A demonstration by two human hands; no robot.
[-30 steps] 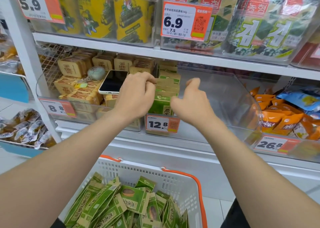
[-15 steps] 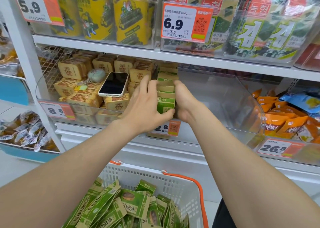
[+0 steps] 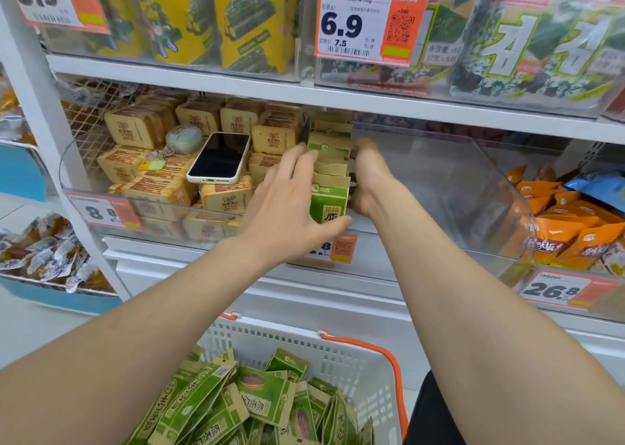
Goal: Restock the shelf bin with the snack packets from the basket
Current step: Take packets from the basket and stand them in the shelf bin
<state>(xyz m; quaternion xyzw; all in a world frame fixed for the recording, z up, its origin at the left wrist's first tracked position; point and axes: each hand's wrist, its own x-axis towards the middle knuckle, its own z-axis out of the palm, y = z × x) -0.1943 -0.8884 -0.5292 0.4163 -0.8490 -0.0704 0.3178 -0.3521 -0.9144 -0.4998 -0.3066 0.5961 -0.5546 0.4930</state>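
A row of green snack packets [image 3: 329, 191] stands upright at the left end of the clear shelf bin [image 3: 487, 187]. My left hand [image 3: 291, 201] presses flat against the row's left side, fingers straight, thumb lying across the foot of the front packet. My right hand [image 3: 370, 177] presses against the row's right side; its fingertips are partly hidden behind the packets. Below, the white basket [image 3: 358, 350] with orange handles holds several more green packets [image 3: 257, 397] in a loose heap.
A phone [image 3: 220, 158] and a keyring lie on tan packets in the neighbouring bin on the left. Orange bags [image 3: 558, 228] fill the bin on the right. Most of the clear bin right of my hands holds nothing. An upper shelf [image 3: 338, 98] hangs close above.
Both hands dropped from the top of the row to its sides and now squeeze the packets between them. The view has shifted slightly closer to the shelf.
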